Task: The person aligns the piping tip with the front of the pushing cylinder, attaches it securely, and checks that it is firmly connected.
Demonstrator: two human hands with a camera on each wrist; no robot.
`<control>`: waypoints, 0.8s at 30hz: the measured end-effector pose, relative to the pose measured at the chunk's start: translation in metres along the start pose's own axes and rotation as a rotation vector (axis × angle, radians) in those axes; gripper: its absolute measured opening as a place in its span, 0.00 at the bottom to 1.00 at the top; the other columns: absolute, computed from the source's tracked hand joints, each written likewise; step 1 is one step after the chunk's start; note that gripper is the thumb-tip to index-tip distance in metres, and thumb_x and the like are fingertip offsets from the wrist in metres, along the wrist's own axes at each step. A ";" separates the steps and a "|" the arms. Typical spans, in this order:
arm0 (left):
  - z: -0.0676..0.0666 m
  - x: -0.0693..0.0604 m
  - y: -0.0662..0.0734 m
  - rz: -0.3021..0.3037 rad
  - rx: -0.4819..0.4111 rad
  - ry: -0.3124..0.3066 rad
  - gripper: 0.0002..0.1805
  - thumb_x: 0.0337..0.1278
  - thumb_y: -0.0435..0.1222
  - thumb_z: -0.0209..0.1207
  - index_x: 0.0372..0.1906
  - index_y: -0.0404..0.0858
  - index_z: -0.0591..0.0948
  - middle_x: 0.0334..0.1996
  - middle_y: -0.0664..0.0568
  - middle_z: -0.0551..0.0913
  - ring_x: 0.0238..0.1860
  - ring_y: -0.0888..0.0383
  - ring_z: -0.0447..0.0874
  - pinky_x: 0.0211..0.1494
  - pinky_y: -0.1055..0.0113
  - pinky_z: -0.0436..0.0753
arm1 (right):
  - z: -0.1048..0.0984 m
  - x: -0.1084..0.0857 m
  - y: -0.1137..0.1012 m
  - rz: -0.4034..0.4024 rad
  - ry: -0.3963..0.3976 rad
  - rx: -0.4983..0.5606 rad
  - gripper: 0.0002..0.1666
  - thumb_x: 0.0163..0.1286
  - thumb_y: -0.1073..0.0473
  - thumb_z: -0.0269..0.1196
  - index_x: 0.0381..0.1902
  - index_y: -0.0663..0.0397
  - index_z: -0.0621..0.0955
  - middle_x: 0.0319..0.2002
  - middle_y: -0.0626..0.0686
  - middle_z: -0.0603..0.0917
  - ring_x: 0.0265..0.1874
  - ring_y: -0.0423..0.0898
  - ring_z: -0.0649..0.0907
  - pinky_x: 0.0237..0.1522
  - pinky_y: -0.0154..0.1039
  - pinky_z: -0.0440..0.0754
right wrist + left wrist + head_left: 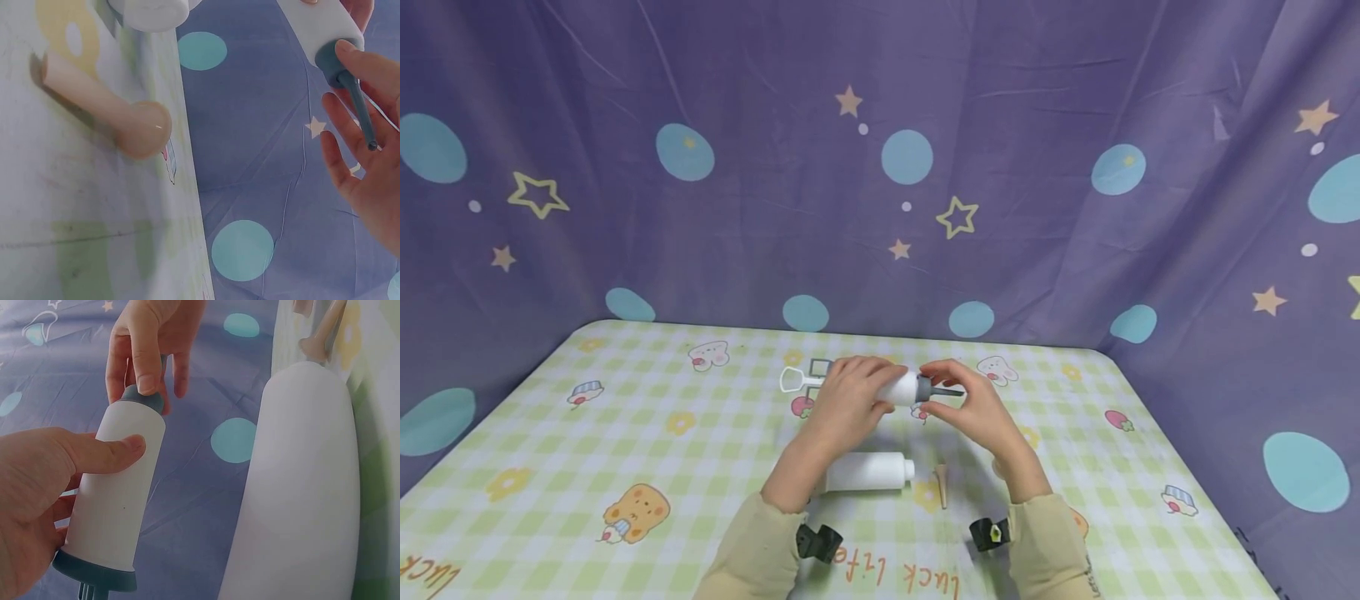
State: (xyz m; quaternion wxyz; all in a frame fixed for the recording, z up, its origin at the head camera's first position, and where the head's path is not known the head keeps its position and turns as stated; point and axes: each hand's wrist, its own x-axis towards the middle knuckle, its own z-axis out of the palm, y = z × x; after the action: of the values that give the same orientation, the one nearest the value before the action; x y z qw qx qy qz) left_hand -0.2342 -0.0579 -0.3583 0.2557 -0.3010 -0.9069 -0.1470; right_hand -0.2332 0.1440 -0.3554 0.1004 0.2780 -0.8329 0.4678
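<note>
My left hand (850, 404) grips a white cylinder (898, 388) held sideways above the table; in the left wrist view its thumb lies along the cylinder (119, 487). A dark blue-grey flange (94, 572) rims one end, and a blue-grey cap (330, 57) with a thin nozzle (359, 112) closes the other. My right hand (973, 408) pinches that cap between thumb and fingers, its other fingers spread around the nozzle. A white loop handle (792, 380) and a grey frame-like part (820, 367) show left of my left hand.
A white bottle (868, 472) lies on its side on the checked tablecloth (700, 467), nearer than my hands. To its right lies a small beige cone-shaped nozzle (942, 487). A purple curtain (775, 167) hangs behind the table.
</note>
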 end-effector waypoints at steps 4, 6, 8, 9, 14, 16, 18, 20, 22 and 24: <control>0.001 0.000 0.000 0.000 0.002 0.004 0.26 0.41 0.38 0.68 0.51 0.46 0.78 0.47 0.54 0.80 0.51 0.53 0.75 0.55 0.56 0.69 | 0.002 0.001 0.015 -0.008 0.009 -0.012 0.23 0.54 0.64 0.67 0.50 0.57 0.76 0.45 0.53 0.81 0.44 0.50 0.79 0.52 0.51 0.73; 0.001 0.000 0.000 0.000 0.001 0.006 0.26 0.40 0.38 0.69 0.51 0.46 0.78 0.47 0.54 0.80 0.51 0.53 0.75 0.55 0.56 0.69 | 0.004 0.001 0.024 -0.013 0.009 -0.024 0.22 0.56 0.62 0.66 0.50 0.53 0.76 0.45 0.50 0.81 0.44 0.47 0.79 0.52 0.48 0.73; 0.001 0.000 0.000 0.001 -0.001 0.007 0.26 0.40 0.38 0.69 0.51 0.46 0.78 0.47 0.54 0.80 0.51 0.53 0.75 0.55 0.56 0.69 | 0.005 0.001 0.033 -0.013 0.006 -0.026 0.21 0.58 0.59 0.65 0.51 0.47 0.76 0.45 0.47 0.81 0.44 0.44 0.79 0.52 0.45 0.74; 0.001 0.000 0.001 0.002 -0.001 0.007 0.26 0.40 0.38 0.69 0.51 0.46 0.78 0.47 0.54 0.80 0.51 0.53 0.75 0.55 0.56 0.69 | 0.005 0.001 0.035 -0.016 0.003 -0.029 0.20 0.59 0.57 0.64 0.51 0.45 0.76 0.45 0.46 0.81 0.44 0.42 0.79 0.51 0.44 0.74; 0.001 0.001 0.001 0.010 -0.002 0.010 0.26 0.41 0.38 0.68 0.52 0.46 0.78 0.47 0.54 0.80 0.52 0.54 0.75 0.56 0.57 0.68 | 0.004 0.001 0.036 -0.018 -0.009 -0.024 0.16 0.63 0.54 0.60 0.50 0.44 0.77 0.41 0.46 0.82 0.43 0.42 0.80 0.50 0.45 0.75; 0.001 0.001 0.002 0.014 0.001 0.010 0.26 0.41 0.38 0.68 0.52 0.46 0.78 0.47 0.54 0.80 0.52 0.54 0.75 0.56 0.57 0.68 | 0.003 0.001 0.035 0.000 -0.014 -0.030 0.16 0.64 0.54 0.59 0.50 0.45 0.77 0.40 0.47 0.82 0.43 0.44 0.80 0.49 0.47 0.75; 0.001 0.001 0.003 0.016 0.006 0.008 0.26 0.41 0.38 0.68 0.52 0.46 0.78 0.47 0.54 0.80 0.52 0.54 0.75 0.56 0.57 0.68 | 0.003 0.000 0.034 0.018 -0.020 -0.034 0.15 0.65 0.54 0.58 0.49 0.47 0.77 0.40 0.48 0.83 0.43 0.45 0.80 0.50 0.48 0.75; 0.000 0.001 0.004 0.015 0.011 0.002 0.26 0.42 0.38 0.68 0.52 0.47 0.78 0.48 0.54 0.80 0.52 0.54 0.75 0.56 0.57 0.68 | 0.002 0.000 0.023 0.034 -0.029 -0.053 0.14 0.66 0.57 0.57 0.49 0.51 0.77 0.39 0.51 0.83 0.41 0.47 0.81 0.50 0.49 0.75; 0.000 0.001 0.004 0.016 0.011 0.001 0.26 0.42 0.38 0.68 0.52 0.47 0.78 0.48 0.54 0.80 0.52 0.54 0.75 0.56 0.57 0.68 | 0.002 -0.001 0.017 0.042 -0.032 -0.070 0.14 0.67 0.57 0.55 0.48 0.54 0.78 0.38 0.52 0.83 0.39 0.47 0.82 0.50 0.48 0.75; 0.001 0.001 0.004 0.014 0.008 0.000 0.26 0.42 0.38 0.68 0.52 0.47 0.78 0.48 0.54 0.80 0.52 0.54 0.75 0.56 0.58 0.68 | 0.002 0.000 0.018 0.047 -0.035 -0.094 0.13 0.68 0.56 0.54 0.46 0.54 0.78 0.37 0.51 0.84 0.37 0.45 0.82 0.49 0.46 0.76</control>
State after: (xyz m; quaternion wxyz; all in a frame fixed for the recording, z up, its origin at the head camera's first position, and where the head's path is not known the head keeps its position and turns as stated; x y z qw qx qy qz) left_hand -0.2322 -0.0538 -0.3580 0.2582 -0.3064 -0.9052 -0.1413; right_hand -0.2429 0.1500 -0.3691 0.0879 0.2613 -0.8620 0.4253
